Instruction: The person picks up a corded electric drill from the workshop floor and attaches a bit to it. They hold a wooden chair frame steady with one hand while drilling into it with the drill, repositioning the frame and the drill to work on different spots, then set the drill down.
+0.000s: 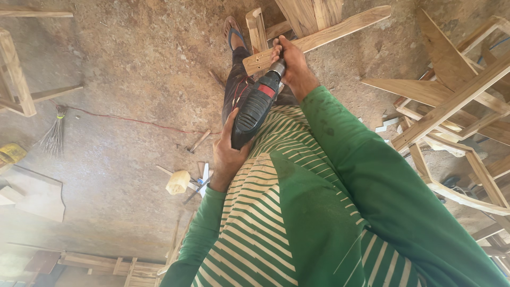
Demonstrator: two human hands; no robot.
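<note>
A black power drill (256,109) with a red band points up the frame at the end of a light wooden rail (329,33). My left hand (226,157) grips the rear handle of the drill. My right hand (293,66) wraps around the rail right beside the drill's chuck, holding the wood steady. The rail belongs to a wooden furniture frame (308,13) standing on the dirt floor. My foot in a sandal (234,32) rests next to it. Green striped sleeves cover both arms.
Unfinished wooden chair frames (457,101) crowd the right side. A small broom (53,137), a red cable (133,119), a pale wooden block (178,182) and wood scraps lie on the floor at left. More timber pieces (16,79) stand at the far left.
</note>
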